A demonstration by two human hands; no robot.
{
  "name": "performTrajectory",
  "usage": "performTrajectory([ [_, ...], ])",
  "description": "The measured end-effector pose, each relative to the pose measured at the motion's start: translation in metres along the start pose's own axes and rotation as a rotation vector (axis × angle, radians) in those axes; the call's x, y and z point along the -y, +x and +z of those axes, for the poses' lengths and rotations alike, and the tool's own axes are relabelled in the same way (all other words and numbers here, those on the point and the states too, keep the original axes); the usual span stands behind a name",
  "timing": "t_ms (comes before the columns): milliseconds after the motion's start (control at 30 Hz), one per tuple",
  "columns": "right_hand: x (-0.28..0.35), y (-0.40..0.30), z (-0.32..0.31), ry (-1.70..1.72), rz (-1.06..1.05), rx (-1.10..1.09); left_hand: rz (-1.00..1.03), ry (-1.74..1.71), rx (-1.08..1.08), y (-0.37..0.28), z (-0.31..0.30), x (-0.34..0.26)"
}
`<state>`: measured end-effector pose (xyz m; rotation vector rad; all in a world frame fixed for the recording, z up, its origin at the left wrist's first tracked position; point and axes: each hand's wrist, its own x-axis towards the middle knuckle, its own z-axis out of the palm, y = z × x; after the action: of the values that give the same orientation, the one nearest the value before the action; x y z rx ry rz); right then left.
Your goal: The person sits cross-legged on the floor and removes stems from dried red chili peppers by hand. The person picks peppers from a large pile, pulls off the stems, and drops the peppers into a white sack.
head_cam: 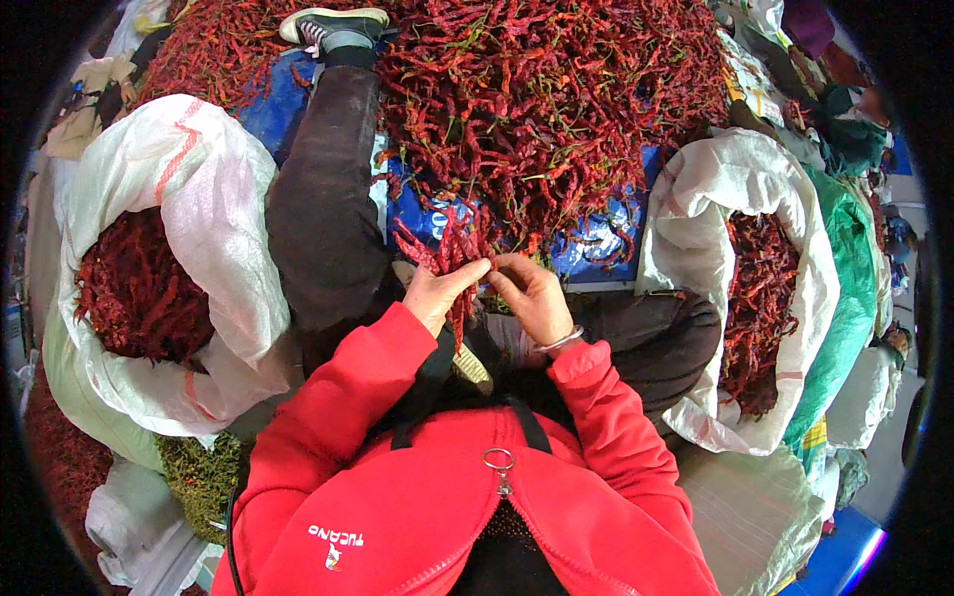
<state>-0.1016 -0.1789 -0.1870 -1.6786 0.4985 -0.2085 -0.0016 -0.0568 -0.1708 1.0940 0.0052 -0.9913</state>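
Observation:
A bunch of dried red chili peppers (456,242) is held in my left hand (446,292), its tips fanning up and a few hanging below. My right hand (533,298) meets it at the bunch's right side, thumb and forefinger pinched together by the left thumb; whether a stem or pepper is between them is too small to tell. Past both hands spreads a large heap of dried red chilies (522,112) on a blue printed sheet (596,249).
An open white woven sack (223,216) of chilies stands at left, another white sack (812,253) at right beside a green sack (850,290). My outstretched leg (320,194) borders the heap. Greenish stems (197,477) lie at lower left. Other people sit at far right.

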Motion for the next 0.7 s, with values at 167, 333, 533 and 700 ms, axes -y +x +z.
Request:
performTrajectory([
  [167,0.006,-0.006,0.007,-0.109,-0.012,0.009,-0.003,-0.025,-0.021,0.005,-0.014,0.011],
  [333,-0.003,-0.007,0.004,0.268,0.185,0.116,-0.088,-0.025,-0.009,0.008,-0.017,0.01],
  [533,-0.002,-0.01,-0.001,0.395,0.259,0.237,0.103,0.236,0.026,0.004,-0.019,0.016],
  [700,-0.032,-0.013,-0.014,-1.044,-0.016,0.24,0.321,0.634,0.192,-0.016,-0.006,0.013],
])
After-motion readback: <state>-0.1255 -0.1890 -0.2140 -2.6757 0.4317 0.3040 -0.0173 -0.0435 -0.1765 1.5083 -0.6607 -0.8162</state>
